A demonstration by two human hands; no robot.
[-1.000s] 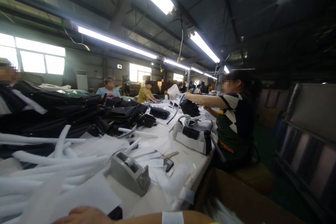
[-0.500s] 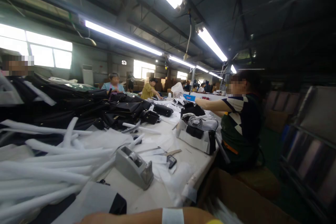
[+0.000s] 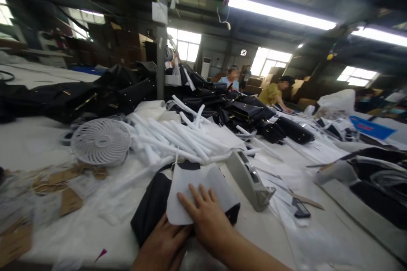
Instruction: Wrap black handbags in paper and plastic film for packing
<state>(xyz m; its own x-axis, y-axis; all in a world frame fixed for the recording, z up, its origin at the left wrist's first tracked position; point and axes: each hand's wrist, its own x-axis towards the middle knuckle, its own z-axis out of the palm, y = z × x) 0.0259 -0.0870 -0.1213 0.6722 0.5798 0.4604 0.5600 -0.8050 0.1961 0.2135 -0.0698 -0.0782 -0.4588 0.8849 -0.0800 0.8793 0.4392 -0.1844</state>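
A black handbag (image 3: 151,205) lies on the table right before me, with a white foam-like sheet (image 3: 179,190) over its top. My right hand (image 3: 211,218) presses flat on the sheet, fingers spread. At the bag's near edge my left hand (image 3: 165,241) grips the black material, its fingertips partly hidden under the sheet. Just right of the bag stands a grey tape dispenser (image 3: 249,184). Beyond the bag is a pile of white foam tubes (image 3: 171,135).
A round white fan (image 3: 101,140) and brown paper tags (image 3: 70,202) lie to the left. Black bags (image 3: 244,110) are heaped behind the tubes around a post (image 3: 160,67). A dark display device (image 3: 300,208) lies at right. A co-worker in yellow (image 3: 270,94) leans over the far table.
The view has swung left and down from the aisle side to the table before me. Both hands are now on the black handbag; earlier only a forearm showed at the bottom.
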